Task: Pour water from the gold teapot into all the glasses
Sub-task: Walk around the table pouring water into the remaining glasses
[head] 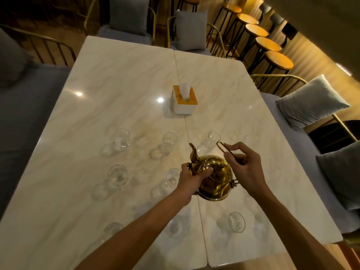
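Note:
The gold teapot [214, 182] stands on the marble table [116, 84] near the seam, its spout pointing away from me. My left hand [192, 176] grips the teapot at the base of the spout. My right hand [245, 166] pinches the thin wire handle [224, 147], which is swung to the right. Several clear glasses stand around the teapot: far left [121, 138], far middle [169, 142], far right [212, 140], middle left [117, 175], one beside my left hand [172, 178], near right [236, 222], and two near ones partly hidden by my left forearm.
A yellow and white tissue box [184, 100] sits at the table's centre. Grey cushioned seats with pillows [309, 102] line the table's sides and far end. A row of round stools [278, 59] stands at the back right.

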